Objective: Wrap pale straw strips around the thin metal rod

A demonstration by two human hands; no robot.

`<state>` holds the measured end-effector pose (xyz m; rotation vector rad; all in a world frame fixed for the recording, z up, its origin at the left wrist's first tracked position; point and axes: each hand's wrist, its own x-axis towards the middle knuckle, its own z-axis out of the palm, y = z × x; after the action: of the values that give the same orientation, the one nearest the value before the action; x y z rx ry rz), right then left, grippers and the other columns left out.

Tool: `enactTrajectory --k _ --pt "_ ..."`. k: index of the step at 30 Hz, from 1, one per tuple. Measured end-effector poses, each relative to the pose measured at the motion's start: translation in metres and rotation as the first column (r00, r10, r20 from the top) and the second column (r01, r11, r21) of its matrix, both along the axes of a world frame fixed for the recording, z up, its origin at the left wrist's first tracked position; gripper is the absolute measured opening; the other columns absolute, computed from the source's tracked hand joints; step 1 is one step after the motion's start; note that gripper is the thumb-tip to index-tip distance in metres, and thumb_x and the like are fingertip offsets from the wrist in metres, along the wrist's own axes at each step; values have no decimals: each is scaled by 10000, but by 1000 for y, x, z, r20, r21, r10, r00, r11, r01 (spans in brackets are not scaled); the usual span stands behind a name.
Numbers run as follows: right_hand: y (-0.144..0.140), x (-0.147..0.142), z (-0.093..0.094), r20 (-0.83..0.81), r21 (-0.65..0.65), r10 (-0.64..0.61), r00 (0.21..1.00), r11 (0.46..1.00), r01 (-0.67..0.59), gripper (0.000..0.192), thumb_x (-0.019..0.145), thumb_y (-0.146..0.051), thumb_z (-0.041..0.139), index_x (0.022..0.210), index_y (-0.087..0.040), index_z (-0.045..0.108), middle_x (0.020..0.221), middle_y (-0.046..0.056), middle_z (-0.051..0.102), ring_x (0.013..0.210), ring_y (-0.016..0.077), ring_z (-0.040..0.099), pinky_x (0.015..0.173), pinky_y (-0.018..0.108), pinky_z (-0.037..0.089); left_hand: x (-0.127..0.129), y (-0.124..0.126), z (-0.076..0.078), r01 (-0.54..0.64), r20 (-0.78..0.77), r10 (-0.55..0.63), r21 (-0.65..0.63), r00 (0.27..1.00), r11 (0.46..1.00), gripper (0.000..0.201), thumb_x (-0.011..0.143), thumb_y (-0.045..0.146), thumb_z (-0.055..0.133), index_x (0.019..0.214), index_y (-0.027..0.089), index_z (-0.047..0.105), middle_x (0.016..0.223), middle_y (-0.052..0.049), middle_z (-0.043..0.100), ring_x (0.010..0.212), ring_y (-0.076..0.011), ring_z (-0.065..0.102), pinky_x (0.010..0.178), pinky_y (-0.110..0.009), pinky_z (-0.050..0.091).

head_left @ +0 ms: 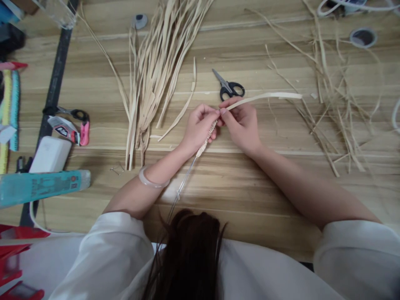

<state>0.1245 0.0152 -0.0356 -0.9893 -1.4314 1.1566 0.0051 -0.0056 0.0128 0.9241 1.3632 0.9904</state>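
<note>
The left hand (200,127) and the right hand (240,123) meet in the middle of the wooden counter (250,183), with their fingertips touching. The left hand is curled shut around a thin wire (187,177) that has straw wound tightly around its top part. The wire runs down from that hand toward the person's body. The right hand pinches a flat straw strip (265,96) that sticks out to the right, above the counter. Black scissors (228,86) lie just past the hands. A big bunch of straw (156,71) lies to the left, and loose messy straw (334,96) lies to the right. A teal tube (40,186) near the left edge has writing too small to read. The counter is bare right under the arms, between the two straw piles.
</note>
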Motion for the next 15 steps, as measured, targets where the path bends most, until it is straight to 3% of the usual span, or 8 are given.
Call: enactTrajectory --k 7,15 --pt "-1 -1 4 -1 -7 -21 1000 1000 21 287 856 -550 548 893 -267 569 666 -23 575 640 126 608 600 285 517 -1 1 -2 16 8 -16 10 1000 1000 158 862 289 553 777 182 474 575 63 583 343 -16 449 331 -139 306" --pt "0 -2 8 -107 -85 -138 985 988 129 383 877 -605 470 795 -251 590 626 -1 624 552 135 607 530 302 486 0 0 -2 17 0 -17 16 1000 1000 138 855 270 555 785 180 479 589 57 591 340 -18 443 336 -140 297"
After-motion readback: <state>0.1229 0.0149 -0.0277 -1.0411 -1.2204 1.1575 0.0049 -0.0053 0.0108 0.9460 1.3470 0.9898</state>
